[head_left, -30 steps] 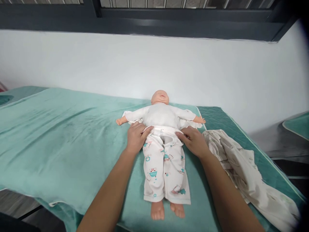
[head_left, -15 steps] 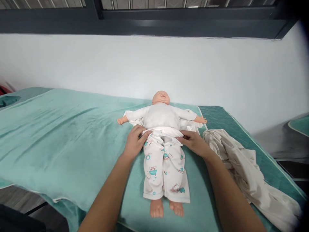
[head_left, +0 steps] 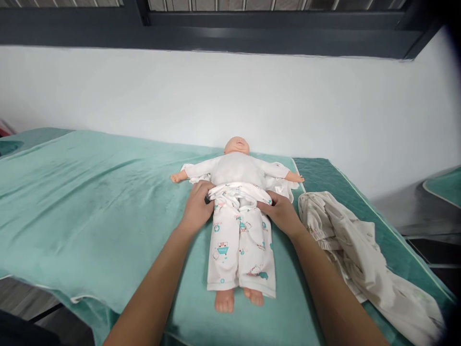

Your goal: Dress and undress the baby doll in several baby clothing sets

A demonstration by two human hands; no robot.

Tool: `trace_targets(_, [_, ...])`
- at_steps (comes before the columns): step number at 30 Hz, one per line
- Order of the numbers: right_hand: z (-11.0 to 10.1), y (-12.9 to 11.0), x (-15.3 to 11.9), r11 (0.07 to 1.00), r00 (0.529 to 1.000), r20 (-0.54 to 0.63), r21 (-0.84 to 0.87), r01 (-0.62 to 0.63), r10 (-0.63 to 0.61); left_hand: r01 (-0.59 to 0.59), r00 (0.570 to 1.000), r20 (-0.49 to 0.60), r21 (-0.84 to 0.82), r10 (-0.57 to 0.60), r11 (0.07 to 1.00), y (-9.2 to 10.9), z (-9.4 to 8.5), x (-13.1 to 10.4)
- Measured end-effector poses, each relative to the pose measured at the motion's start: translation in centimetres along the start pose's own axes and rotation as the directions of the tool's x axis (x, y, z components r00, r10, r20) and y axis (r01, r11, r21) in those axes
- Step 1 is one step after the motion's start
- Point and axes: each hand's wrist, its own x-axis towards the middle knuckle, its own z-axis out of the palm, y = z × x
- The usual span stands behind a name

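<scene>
A baby doll [head_left: 236, 145] lies on its back with both arms spread, its feet toward me. It has a white top [head_left: 236, 169] on, and white trousers [head_left: 225, 240] with small printed pictures cover its legs down to the ankles. At the left side of the waistband my left hand [head_left: 199, 204] grips the cloth between thumb and fingers. My right hand [head_left: 281, 210] pinches the waistband on the other side. Some fingertips are hidden by the fabric.
Green sheets [head_left: 90, 216] cover the bed. Crumpled cream clothing [head_left: 356, 245] lies to the right of the doll. Behind the bed stands a white wall [head_left: 216, 96] below a dark frame [head_left: 252, 36].
Both hands have moved slightly up toward the doll's belly with the waistband. The trouser hems sit a little higher, and the whole view has shifted slightly.
</scene>
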Motion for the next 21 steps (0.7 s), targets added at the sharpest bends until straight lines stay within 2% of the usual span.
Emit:
trace_targets(2, [0.4,-0.3,0.0,0.991,0.994,-0.106,-0.136,0.005,-0.019,-0.017,0.999,-0.036,0.067,0.02,0.998,-0.1,0.5,0.8])
trace_targets(5, [0.9,-0.9,0.2,0.928,0.966,-0.254,-0.37,-0.048,-0.051,0.016,0.996,-0.084,0.121,-0.005,0.993,-0.1,1.2,1.9])
trace_targets(8, [1.4,-1.1,0.5,0.863,0.955,-0.292,-0.495,-0.101,-0.056,0.087,0.987,-0.149,0.14,-0.066,0.986,-0.3,1.9,2.6])
trace_targets(11, [1.6,-1.2,0.7,0.818,0.947,-0.318,-0.554,-0.157,-0.034,0.096,0.987,-0.146,0.18,-0.07,0.979,-0.5,2.2,2.6])
trace_targets(16, [1.4,-1.3,0.5,0.771,0.946,-0.323,-0.596,-0.224,0.025,-0.068,0.995,-0.053,0.232,0.082,0.97,0.6,1.3,0.7])
trace_targets(21, [1.2,-1.6,0.0,0.719,0.939,-0.339,-0.638,-0.276,0.06,-0.095,0.993,-0.057,0.151,0.105,0.984,2.7,0.3,-2.9])
